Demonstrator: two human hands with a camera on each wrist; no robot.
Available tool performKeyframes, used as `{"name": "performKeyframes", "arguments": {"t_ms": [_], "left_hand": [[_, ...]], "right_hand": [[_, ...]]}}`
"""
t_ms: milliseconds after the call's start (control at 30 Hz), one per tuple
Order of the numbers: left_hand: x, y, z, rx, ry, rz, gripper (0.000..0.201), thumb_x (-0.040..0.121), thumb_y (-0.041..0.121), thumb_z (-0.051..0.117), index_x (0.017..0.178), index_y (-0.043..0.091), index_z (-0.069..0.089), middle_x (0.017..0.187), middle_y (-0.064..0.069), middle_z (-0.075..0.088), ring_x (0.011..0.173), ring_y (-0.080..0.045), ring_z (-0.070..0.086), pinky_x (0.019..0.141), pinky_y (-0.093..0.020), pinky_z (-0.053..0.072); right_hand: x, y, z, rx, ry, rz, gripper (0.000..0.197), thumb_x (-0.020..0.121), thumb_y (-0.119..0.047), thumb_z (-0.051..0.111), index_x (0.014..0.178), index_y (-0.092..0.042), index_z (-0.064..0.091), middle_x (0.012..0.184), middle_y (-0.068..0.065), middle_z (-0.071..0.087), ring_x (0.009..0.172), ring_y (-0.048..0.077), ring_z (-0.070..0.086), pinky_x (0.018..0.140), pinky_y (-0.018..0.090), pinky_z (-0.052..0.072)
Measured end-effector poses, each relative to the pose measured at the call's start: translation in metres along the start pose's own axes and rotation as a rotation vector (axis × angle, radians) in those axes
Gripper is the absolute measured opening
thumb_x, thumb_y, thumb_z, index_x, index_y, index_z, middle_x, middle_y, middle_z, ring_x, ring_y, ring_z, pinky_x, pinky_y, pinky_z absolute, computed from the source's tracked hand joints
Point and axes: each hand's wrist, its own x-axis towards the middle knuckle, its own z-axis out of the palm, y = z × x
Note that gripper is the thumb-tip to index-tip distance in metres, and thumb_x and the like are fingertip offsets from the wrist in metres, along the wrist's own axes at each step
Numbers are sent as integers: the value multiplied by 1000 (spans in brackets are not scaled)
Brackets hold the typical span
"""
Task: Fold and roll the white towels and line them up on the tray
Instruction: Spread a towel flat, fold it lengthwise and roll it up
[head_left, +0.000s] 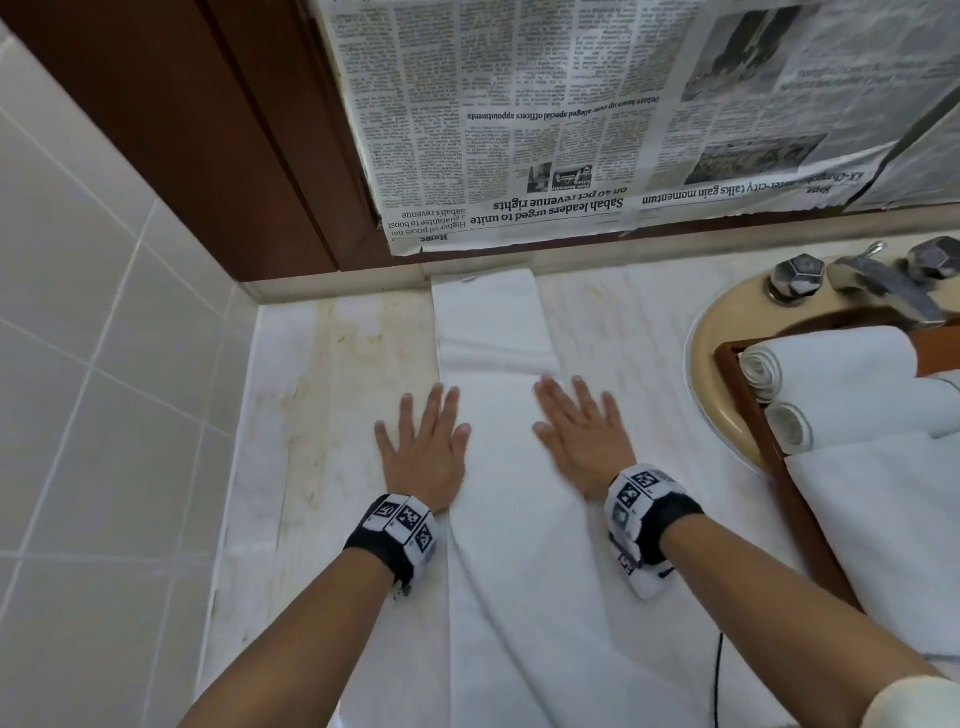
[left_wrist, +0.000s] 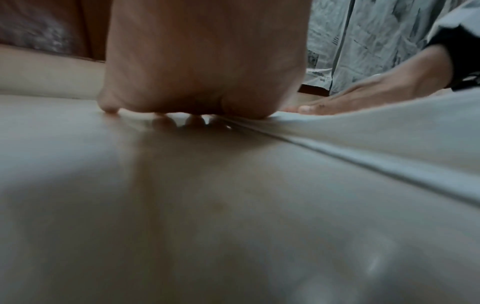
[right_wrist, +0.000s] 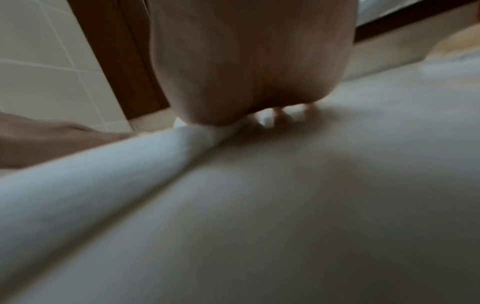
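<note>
— Smoothing the folded towel (head_left: 498, 467) flat is what I am at; how would you have me do it well?

— Where do your hands lie?

— Both palm down, fingers straight and spread. My left hand (head_left: 423, 447) sits on the towel's left edge, partly on the marble counter (head_left: 291, 415); my right hand (head_left: 582, 436) lies on the cloth nearer the sink (head_left: 727, 332). Neither grips anything.

— And the towel itself?

— A long narrow strip on the counter left of the sink, running from the wall ledge under the newspaper (head_left: 571, 130) toward me. A cross crease sits just beyond my fingertips, and a slanting fold runs under my right wrist.

— Then, I judge, press outward from the middle so both long edges lie parallel, and flatten that slanting fold before rolling. A crooked strip would roll into a cone, I think.

— Which end should I roll from?

— Whichever lies squarest, keeping the first turn tight and both hands level.

— What of the tray?

— My wooden tray (head_left: 737, 384) rests across the sink. Two rolled towels (head_left: 831, 364) lie in it side by side, spiral ends facing the counter. Another white towel (head_left: 883, 519), unrolled, lies over the near part of the tray, to the sink's near side. How much room is left I cannot tell; the tray runs out of view.
</note>
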Motion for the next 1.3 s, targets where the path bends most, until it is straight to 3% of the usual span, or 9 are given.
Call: {"name": "performKeyframes", "arguments": {"t_ms": [133,300,533,667,800,867,1033,1133,1300], "left_hand": [[-12,-2,-5,-78,42,-35,54,106,47,10,155,43,-11,162,23,-19,152,-21,-16,119,-59,-8],[-22,17,3,-18,12,80,52,105,51,10,152,52,-11,160,27,-19,151,-21,-20,118,-61,-10],[-27,4,1,-18,-23,-2,54,105,49,10,154,46,-13,159,27,-21,151,-18,-20,119,-58,-8],[-41,0,5,-17,-37,-8,56,103,52,6,154,44,-16,158,27,-24,151,-20,-22,119,-59,-8],[-43,0,7,-6,-35,-7,68,86,60,-13,153,45,-18,157,28,-25,150,-20,-23,118,-59,-10],[-37,2,5,-6,-35,-6,66,90,60,-9,153,44,-17,157,28,-24,150,-23,-22,117,-60,-11],[-3,12,-9,43,-48,-13,57,104,52,9,155,42,-15,160,25,-21,151,-25,-21,118,-61,-10],[20,16,-20,56,-46,-13,57,104,51,9,155,41,-13,161,24,-19,151,-26,-19,118,-62,-8],[45,20,-29,27,-51,-13,56,104,51,10,155,42,-12,162,23,-17,151,-26,-19,118,-62,-10]], "right_hand": [[-10,3,-6,47,87,87,57,106,-44,12,157,-29,-7,159,-17,-17,151,16,-14,121,46,-7],[-22,-41,12,31,32,-111,59,104,-48,11,156,-30,-7,159,-17,-18,148,11,-19,121,46,-9],[-16,-2,10,59,15,83,58,104,-46,4,156,-27,-14,160,-14,-22,149,11,-18,121,43,-9],[-40,-10,15,86,165,39,60,103,-42,11,158,-19,10,164,-6,3,151,15,2,121,41,3],[-56,-27,32,18,93,-73,58,103,-45,25,153,-17,30,160,-3,26,146,17,29,114,42,14],[-49,-24,30,32,74,-29,61,103,-48,20,155,-16,25,162,-3,20,147,15,23,115,41,12],[-18,-15,10,39,12,-36,67,97,-53,-2,154,-20,-13,158,-11,-23,146,6,-20,120,37,-10],[5,-12,-1,26,-15,-15,74,90,-57,-11,155,-21,-15,157,-12,-25,145,4,-22,119,38,-11],[38,3,-21,27,-61,-28,61,105,-46,12,156,-22,-12,160,-12,-21,148,5,-17,120,40,-10]]}}
